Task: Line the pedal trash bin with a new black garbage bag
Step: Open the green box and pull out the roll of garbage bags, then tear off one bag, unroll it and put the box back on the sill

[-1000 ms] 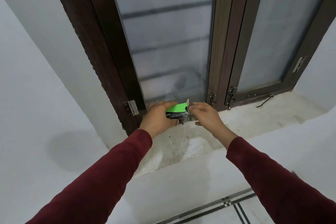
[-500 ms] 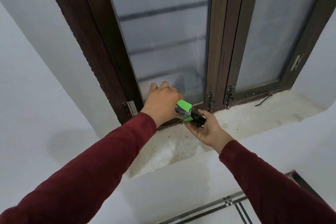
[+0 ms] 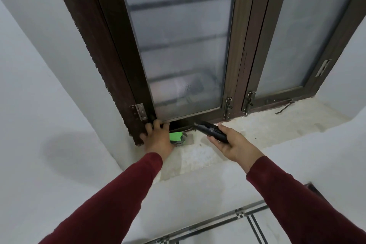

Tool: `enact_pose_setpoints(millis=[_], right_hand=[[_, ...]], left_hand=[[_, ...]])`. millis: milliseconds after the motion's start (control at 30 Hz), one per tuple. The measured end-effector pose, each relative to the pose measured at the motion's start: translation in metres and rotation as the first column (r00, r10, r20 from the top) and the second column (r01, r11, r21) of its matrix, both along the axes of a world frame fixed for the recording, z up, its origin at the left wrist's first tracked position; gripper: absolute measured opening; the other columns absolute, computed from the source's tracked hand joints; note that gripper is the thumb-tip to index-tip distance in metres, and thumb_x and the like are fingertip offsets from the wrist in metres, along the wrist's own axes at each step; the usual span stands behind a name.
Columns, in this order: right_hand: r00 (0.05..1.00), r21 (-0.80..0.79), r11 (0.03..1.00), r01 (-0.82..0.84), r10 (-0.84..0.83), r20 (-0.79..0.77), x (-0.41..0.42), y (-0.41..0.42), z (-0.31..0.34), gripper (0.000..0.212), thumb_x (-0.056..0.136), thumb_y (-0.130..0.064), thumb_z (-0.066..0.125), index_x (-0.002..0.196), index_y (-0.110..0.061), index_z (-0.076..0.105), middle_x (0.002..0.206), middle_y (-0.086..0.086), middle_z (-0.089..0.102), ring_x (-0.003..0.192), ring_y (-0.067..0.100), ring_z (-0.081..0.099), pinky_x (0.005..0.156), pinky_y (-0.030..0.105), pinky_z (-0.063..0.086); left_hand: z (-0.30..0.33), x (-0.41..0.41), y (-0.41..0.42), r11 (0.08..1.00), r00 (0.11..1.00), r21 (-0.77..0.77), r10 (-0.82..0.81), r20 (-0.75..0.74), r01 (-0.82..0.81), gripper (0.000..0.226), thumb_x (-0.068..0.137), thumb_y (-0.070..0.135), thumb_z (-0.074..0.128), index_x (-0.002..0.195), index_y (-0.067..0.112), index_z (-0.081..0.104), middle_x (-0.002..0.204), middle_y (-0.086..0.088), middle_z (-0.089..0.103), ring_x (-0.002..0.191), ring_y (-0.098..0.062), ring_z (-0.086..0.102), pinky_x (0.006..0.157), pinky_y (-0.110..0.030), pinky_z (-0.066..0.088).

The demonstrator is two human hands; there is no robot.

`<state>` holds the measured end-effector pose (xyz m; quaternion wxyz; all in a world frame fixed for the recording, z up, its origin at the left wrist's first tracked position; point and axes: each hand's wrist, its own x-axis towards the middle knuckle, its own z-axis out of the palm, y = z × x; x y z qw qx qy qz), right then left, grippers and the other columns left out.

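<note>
A small green box of garbage bags (image 3: 175, 138) lies on the window sill (image 3: 263, 130) by the left corner of the window. My left hand (image 3: 157, 137) rests against it, fingers curled near the dark window frame. My right hand (image 3: 231, 141) is palm up and holds a rolled black garbage bag (image 3: 211, 131), pulled clear of the box to the right. The pedal trash bin is not in view.
A brown-framed window with frosted glass (image 3: 182, 45) fills the top. Metal latches (image 3: 227, 108) and a stay hook (image 3: 285, 107) sit along its bottom. White walls flank the sill. Tiled floor with dark stripes (image 3: 247, 222) shows below.
The black bag roll has come out of the green box into my right hand, which drew to the right. My left hand set the box down on the sill.
</note>
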<state>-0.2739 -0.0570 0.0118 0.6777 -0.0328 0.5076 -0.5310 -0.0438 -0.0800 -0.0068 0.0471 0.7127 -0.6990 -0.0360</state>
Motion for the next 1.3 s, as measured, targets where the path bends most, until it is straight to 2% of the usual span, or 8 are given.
enact_pose_setpoints(millis=[100, 200, 333, 533, 733, 1067, 1200, 1300], right_hand=[[0.996, 0.003, 1.0, 0.02, -0.02, 0.084, 0.01, -0.001, 0.0, 0.03, 0.101, -0.022, 0.066, 0.12, 0.001, 0.061, 0.111, 0.025, 0.064, 0.087, 0.038, 0.072, 0.062, 0.031, 0.064], [0.985, -0.033, 0.999, -0.027, 0.033, 0.167, 0.023, -0.001, 0.0, 0.041, 0.1, -0.031, 0.068, 0.123, 0.003, 0.061, 0.118, 0.026, 0.067, 0.089, 0.036, 0.074, 0.061, 0.026, 0.065], [0.977, -0.106, 0.972, -0.212, 0.215, 0.016, 0.034, 0.006, 0.002, 0.033, 0.091, -0.026, 0.079, 0.114, -0.003, 0.072, 0.113, 0.017, 0.072, 0.092, 0.026, 0.076, 0.075, 0.029, 0.066], [0.797, -0.026, 0.897, -0.44, 0.377, -0.472, 0.033, 0.011, -0.001, 0.029, 0.087, -0.035, 0.083, 0.104, -0.016, 0.068, 0.105, 0.005, 0.075, 0.093, 0.016, 0.071, 0.075, 0.029, 0.056], [0.939, -0.133, 0.964, -0.231, 0.185, -0.289, 0.034, 0.003, -0.005, 0.018, 0.095, -0.009, 0.072, 0.111, 0.001, 0.071, 0.116, 0.022, 0.075, 0.103, 0.032, 0.073, 0.092, 0.041, 0.06], [0.84, -0.075, 0.961, -0.267, 0.194, -0.506, 0.032, 0.011, 0.006, 0.047, 0.093, 0.015, 0.031, 0.095, -0.012, 0.069, 0.095, 0.016, 0.064, 0.076, 0.025, 0.059, 0.065, 0.032, 0.054], [0.841, -0.033, 0.961, -0.276, 0.225, -0.491, 0.028, 0.011, 0.009, 0.007, 0.092, -0.01, 0.059, 0.09, -0.009, 0.065, 0.096, 0.015, 0.069, 0.079, 0.028, 0.067, 0.071, 0.036, 0.055], [0.544, 0.089, 0.86, -0.502, 0.394, -0.741, 0.024, 0.012, 0.005, 0.062, 0.068, -0.046, 0.09, 0.113, -0.016, 0.059, 0.108, 0.005, 0.071, 0.097, 0.021, 0.07, 0.076, 0.032, 0.054]], left_hand=[[-0.004, -0.026, 0.016, 0.962, 0.934, -0.269, -0.045, -0.355, -0.056, 0.048, 0.086, 0.039, 0.072, 0.13, 0.022, 0.06, 0.126, -0.004, 0.053, 0.117, -0.028, 0.046, 0.093, -0.042, 0.043], [0.013, -0.056, 0.023, 0.979, 0.295, 0.204, 0.202, -0.934, -0.025, 0.036, 0.092, 0.041, 0.073, 0.118, 0.018, 0.064, 0.11, -0.003, 0.065, 0.099, -0.019, 0.061, 0.081, -0.032, 0.05], [0.018, -0.064, 0.022, 0.917, -0.033, 0.383, 0.388, -0.921, 0.11, 0.015, 0.097, 0.036, 0.069, 0.101, 0.022, 0.063, 0.095, 0.0, 0.069, 0.089, -0.02, 0.062, 0.081, -0.036, 0.048], [0.016, -0.055, 0.02, 0.858, -0.189, 0.508, 0.513, -0.837, 0.077, 0.017, 0.094, 0.029, 0.061, 0.105, 0.016, 0.063, 0.103, -0.007, 0.069, 0.092, -0.021, 0.064, 0.079, -0.036, 0.048], [0.016, -0.054, 0.022, 0.789, -0.516, 0.605, 0.566, -0.643, 0.111, 0.048, 0.094, 0.031, 0.05, 0.134, 0.005, 0.059, 0.131, -0.021, 0.067, 0.109, -0.038, 0.066, 0.079, -0.046, 0.056], [0.023, -0.046, 0.024, 0.744, -0.216, 0.636, 0.668, -0.712, 0.205, 0.021, 0.094, 0.013, 0.064, 0.112, 0.005, 0.07, 0.094, -0.017, 0.076, 0.083, -0.032, 0.071, 0.071, -0.037, 0.058], [0.023, -0.039, 0.025, 0.714, -0.219, 0.672, 0.7, -0.68, 0.197, 0.029, 0.088, 0.014, 0.065, 0.115, 0.004, 0.068, 0.096, -0.019, 0.077, 0.079, -0.034, 0.076, 0.065, -0.041, 0.063], [0.025, -0.035, 0.026, 0.706, -0.231, 0.674, 0.708, -0.668, 0.216, 0.048, 0.081, 0.02, 0.061, 0.125, 0.002, 0.068, 0.117, -0.02, 0.074, 0.1, -0.039, 0.072, 0.081, -0.047, 0.061]])
